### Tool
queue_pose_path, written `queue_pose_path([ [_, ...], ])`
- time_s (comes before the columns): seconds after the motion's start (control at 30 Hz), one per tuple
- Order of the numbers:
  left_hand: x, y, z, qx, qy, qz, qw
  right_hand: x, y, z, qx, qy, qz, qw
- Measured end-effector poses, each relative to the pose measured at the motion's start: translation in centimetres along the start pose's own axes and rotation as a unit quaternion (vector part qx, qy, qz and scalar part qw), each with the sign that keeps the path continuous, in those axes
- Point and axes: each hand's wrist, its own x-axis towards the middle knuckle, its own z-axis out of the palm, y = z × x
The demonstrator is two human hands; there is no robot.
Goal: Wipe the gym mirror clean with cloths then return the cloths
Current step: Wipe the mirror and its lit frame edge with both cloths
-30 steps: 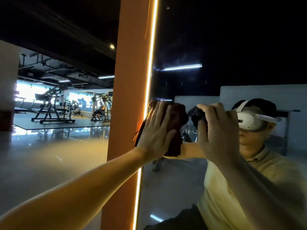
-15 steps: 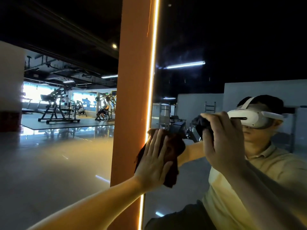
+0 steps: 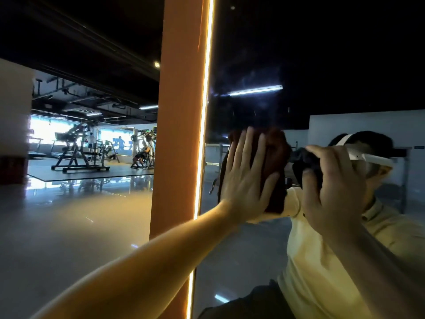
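The person is wiping the mirror [image 3: 322,54] with both hands at about head height, close to its left edge. The left hand [image 3: 247,180] is lying flat with the fingers straight and spread, so its grip is apart. It is pressing a brown cloth [image 3: 277,155] against the glass, just beside the light strip [image 3: 204,134] that is running along the orange frame [image 3: 181,111]. The right hand [image 3: 333,187] is working near it on the right. Its grip is closed round a bunched dark cloth [image 3: 303,161]; whether this cloth is touching the glass, I cannot tell.

To do this step well, I think the flat palm should be giving even pressure, and the strokes should be overlapping so that no band is missed. A hazy smear [image 3: 259,77] is showing higher on the dark glass, so that part is probably needing attention too. The brown cloth is hanging loose below the palm, so it may be slipping if the pressure is dropping.
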Motion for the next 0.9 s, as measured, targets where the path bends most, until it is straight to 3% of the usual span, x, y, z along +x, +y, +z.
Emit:
queue_pose_path([
  [0.17, -12.3, -3.4, -1.5, 0.032, -0.112, 0.01, 0.993, -0.5, -0.3, 0.2, 0.018, -0.019, -0.003, 1.0],
  [0.23, -12.6, -4.4, -2.8, 0.056, -0.137, 0.045, 0.988, -0.5, -0.1, -0.3, 0.012, -0.049, -0.018, 0.999],
  [0.3, -8.1, -4.8, -3.3, 0.064, -0.135, 0.041, 0.988, -0.5, 0.2, -0.8, 0.017, -0.074, -0.033, 0.997],
  [0.4, 3.5, -2.4, -2.9, 0.028, -0.062, -0.1, 0.993, -0.3, 0.1, -1.2, 0.064, -0.066, -0.001, 0.996],
  [0.47, 9.0, 0.2, -2.0, 0.009, -0.019, -0.148, 0.989, -0.2, 0.2, -1.7, 0.078, -0.027, 0.028, 0.996],
  [0.57, 8.1, 2.8, 0.0, 0.018, 0.009, -0.047, 0.999, 0.1, 1.4, -2.7, 0.075, 0.058, 0.046, 0.994],
  [0.67, -0.9, 1.7, 0.4, 0.038, -0.058, 0.119, 0.99, 0.4, 1.9, -2.7, 0.083, 0.087, 0.068, 0.99],
  [0.8, -7.3, -4.7, -2.4, 0.168, -0.171, 0.304, 0.922, 0.3, 1.2, -1.9, 0.025, 0.047, 0.043, 0.998],
  [0.83, -6.0, -6.1, -3.1, 0.179, -0.184, 0.323, 0.911, 0.2, 1.3, -1.8, 0.015, 0.033, 0.03, 0.999],
  [0.9, -0.5, -7.2, -3.9, 0.148, -0.158, 0.253, 0.943, 0.1, 1.7, -1.8, 0.009, 0.018, 0.019, 1.0],
])
